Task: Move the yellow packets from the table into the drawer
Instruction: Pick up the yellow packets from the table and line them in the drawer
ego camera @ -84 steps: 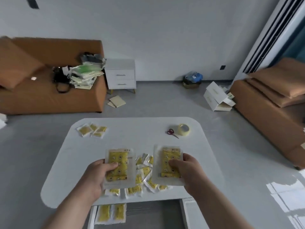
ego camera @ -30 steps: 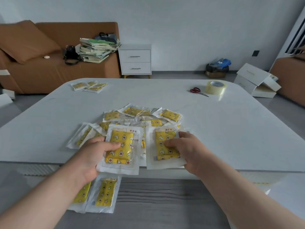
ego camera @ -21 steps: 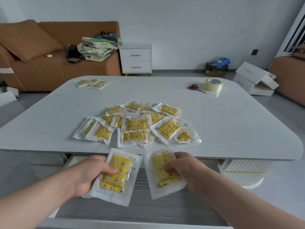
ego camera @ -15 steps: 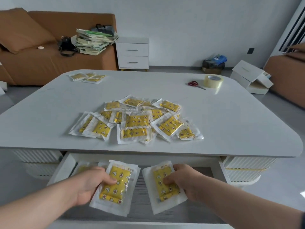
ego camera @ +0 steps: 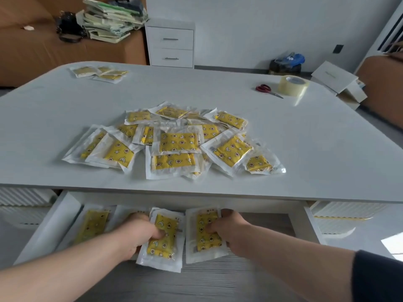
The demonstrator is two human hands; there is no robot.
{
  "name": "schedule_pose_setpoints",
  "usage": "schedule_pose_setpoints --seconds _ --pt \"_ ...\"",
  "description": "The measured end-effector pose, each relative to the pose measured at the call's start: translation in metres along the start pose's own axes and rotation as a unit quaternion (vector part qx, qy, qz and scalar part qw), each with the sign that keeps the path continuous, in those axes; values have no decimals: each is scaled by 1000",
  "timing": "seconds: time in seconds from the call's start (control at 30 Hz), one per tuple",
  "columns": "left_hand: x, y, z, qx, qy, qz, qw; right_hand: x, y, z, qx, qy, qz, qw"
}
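Below the table's front edge the drawer (ego camera: 46,225) stands pulled out, grey wood grain on its floor. My left hand (ego camera: 137,233) grips one yellow packet (ego camera: 162,243) low inside the drawer, thumb on top. Beside it my right hand (ego camera: 232,229) grips a second yellow packet (ego camera: 204,236). Another packet (ego camera: 92,224) lies flat in the drawer's left part. A heap of several yellow packets (ego camera: 174,142) in clear wrappers covers the middle of the white table (ego camera: 305,149). A small group of packets (ego camera: 100,73) sits at the far left corner.
Red-handled scissors (ego camera: 267,90) and a roll of clear tape (ego camera: 293,85) lie at the table's far right. Behind are a brown sofa (ego camera: 32,46) with stacked papers (ego camera: 111,20), a white nightstand (ego camera: 171,45), and an open white box (ego camera: 337,82) on the floor.
Both hands have carried their packets from above the table down over its front edge and deeper into the open drawer. The view has dropped lower and closer to the table.
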State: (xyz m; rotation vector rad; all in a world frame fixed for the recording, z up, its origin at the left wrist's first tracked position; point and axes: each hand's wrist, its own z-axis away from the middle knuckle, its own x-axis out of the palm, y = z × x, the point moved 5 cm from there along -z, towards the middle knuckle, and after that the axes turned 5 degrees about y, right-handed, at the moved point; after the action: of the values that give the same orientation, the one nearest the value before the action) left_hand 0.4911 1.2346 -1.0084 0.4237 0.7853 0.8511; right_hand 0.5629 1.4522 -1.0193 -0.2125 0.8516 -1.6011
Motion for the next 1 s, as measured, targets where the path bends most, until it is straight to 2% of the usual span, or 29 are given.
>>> schedule_pose_setpoints --seconds 0.23,0.37,0.53,0.7,0.77,0.87,0.9,0.93,0.97,1.0 --pt "2 -2 -18 33 60 -79 995 0 12 -11 -11 22 20 999" --pt "2 4 -16 73 90 -154 981 0 6 -10 -48 72 108 990" --pt "-7 22 0 128 152 -314 928 -2 -2 -8 -89 82 227 966" --pt "-7 28 7 183 132 -366 903 -10 -6 3 -128 65 291 946" --pt "-12 35 14 239 157 -415 864 -17 -9 12 -156 58 360 918" --pt "-22 42 26 369 127 -490 779 -26 -16 26 -314 64 523 790" --pt "-22 40 32 440 95 -512 732 -26 -15 29 -364 45 552 749" --pt "-20 36 34 508 59 -543 667 -25 -12 31 -404 18 577 710" --pt "-18 30 33 537 33 -582 609 -23 -8 31 -434 -6 601 671" --pt "-17 23 29 561 26 -599 570 -20 -5 30 -455 -24 619 640"
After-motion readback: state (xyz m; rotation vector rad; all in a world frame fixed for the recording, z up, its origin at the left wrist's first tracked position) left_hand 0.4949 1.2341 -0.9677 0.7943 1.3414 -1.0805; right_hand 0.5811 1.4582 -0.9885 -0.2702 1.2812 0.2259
